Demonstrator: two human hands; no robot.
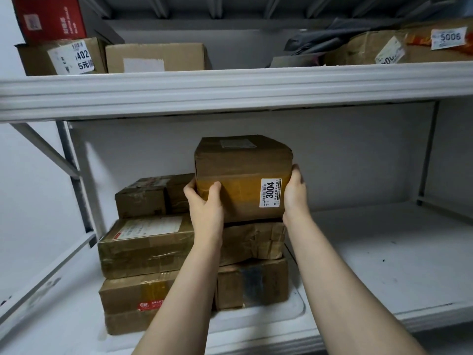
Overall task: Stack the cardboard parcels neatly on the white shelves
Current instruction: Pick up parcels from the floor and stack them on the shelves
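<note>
Left hand point(204, 203) and right hand point(294, 193) clasp, fingers curled, the brown cardboard parcel labelled 3004 point(240, 175), atop the crumpled brown parcel point(253, 242).

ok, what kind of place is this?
Probably a parcel pickup storeroom: white shelves, stacks of taped cardboard parcels, and numbered code labels like 3004 and 5006.

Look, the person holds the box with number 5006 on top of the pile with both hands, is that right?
Almost. The head view shows the label on the box between the left hand and right hand reads 3004, not 5006. So the person holds the box with number 3004 on top of the pile with both hands.
</note>
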